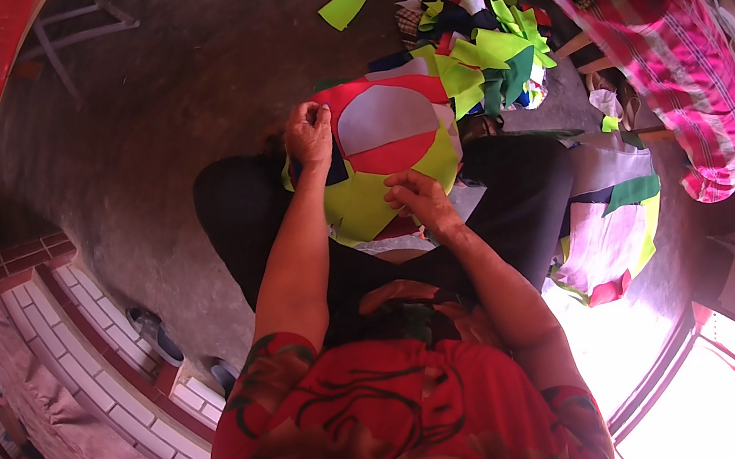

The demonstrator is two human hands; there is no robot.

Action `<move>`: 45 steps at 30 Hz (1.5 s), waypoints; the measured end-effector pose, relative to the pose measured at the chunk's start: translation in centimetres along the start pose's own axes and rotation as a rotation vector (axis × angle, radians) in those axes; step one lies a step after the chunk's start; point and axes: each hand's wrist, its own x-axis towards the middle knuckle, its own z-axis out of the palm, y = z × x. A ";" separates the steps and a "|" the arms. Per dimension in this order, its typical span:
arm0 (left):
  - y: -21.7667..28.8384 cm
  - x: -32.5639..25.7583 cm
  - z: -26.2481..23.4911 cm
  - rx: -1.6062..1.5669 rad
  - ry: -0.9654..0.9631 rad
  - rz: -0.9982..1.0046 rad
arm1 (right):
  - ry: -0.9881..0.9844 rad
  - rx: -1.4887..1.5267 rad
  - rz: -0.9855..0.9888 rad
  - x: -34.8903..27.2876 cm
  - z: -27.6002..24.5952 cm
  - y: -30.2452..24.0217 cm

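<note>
Bare concrete floor [167, 98] lies open ahead and to the left of the lap. On the right, a heap of fabric scraps [477, 43] and a pink striped bundle [694, 73] crowd the way; a tiled ledge [103, 345] borders the left.

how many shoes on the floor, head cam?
2 shoes visible: one beside the white brick ledge, left of the person's knee; a second nearer, partly hidden by the sleeve. More may be hidden.
</note>
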 end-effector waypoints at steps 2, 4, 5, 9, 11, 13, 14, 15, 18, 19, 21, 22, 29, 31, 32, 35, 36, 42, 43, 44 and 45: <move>0.0 -0.4 0.7 0.031 -0.013 -0.008 | 0.017 -0.017 -0.006 0.3 -0.2 0.7; 3.1 -1.3 -0.1 0.144 -0.135 0.045 | 0.068 -0.077 -0.060 1.0 -0.7 2.0; 2.3 -1.5 -0.3 0.056 -0.122 0.122 | 0.077 -0.144 -0.111 1.4 -0.4 2.3; 2.1 -2.7 -0.8 0.309 -0.070 0.455 | 0.059 -0.166 -0.212 2.1 -0.3 2.5; 1.7 -2.6 -1.2 0.408 -0.170 0.592 | 0.044 -0.075 -0.151 1.0 -0.1 0.7; 2.6 -3.3 -1.2 0.573 -0.258 0.631 | 0.096 0.000 -0.211 -1.0 -0.4 -1.3; 2.4 -3.3 -1.1 0.589 -0.275 0.625 | 0.111 0.039 -0.241 -1.8 -0.3 -2.5; 2.2 -3.1 -0.9 0.605 -0.293 0.618 | 0.119 0.108 -0.289 -2.8 -0.6 -3.8; 2.0 -2.9 -0.9 0.618 -0.317 0.575 | 0.152 0.224 -0.461 -7.5 -3.2 -7.1; 1.9 -2.9 -1.1 0.601 -0.325 0.556 | 0.178 0.201 -0.537 -9.2 -4.8 -7.9; 2.3 -3.1 -1.4 0.560 -0.349 0.513 | 0.380 0.247 -0.640 -13.5 -8.1 -9.1; 2.8 -3.2 -1.5 0.607 -0.330 0.545 | 0.568 0.202 -0.639 -15.7 -10.2 -9.1; 4.1 -3.7 -1.9 0.561 -0.272 0.635 | 1.682 -0.583 -0.199 -29.5 -25.1 2.0; 3.6 -3.4 -2.0 0.539 -0.265 0.663 | 1.595 -0.549 0.169 -30.5 -25.6 4.4; 3.5 -3.4 -2.0 0.527 -0.271 0.661 | 1.569 -0.497 0.178 -30.3 -25.7 6.0; 3.3 -3.3 -2.5 0.534 -0.280 0.648 | 1.596 -0.520 0.226 -29.3 -24.9 7.1; 3.3 -3.3 -2.7 0.543 -0.281 0.642 | 1.617 -0.523 0.260 -28.9 -24.8 6.5; 4.3 -3.9 -2.7 0.543 -0.293 0.603 | 1.724 -0.569 0.217 -30.2 -26.0 8.8; 4.1 -3.8 -3.0 0.536 -0.284 0.605 | 1.785 -0.580 0.170 -30.3 -25.7 8.2; 4.0 -3.6 -3.0 0.524 -0.280 0.609 | 1.851 -0.591 0.124 -30.7 -25.3 7.4; 3.8 -3.5 -3.0 0.512 -0.277 0.613 | 1.911 -0.601 0.000 -31.2 -25.0 6.5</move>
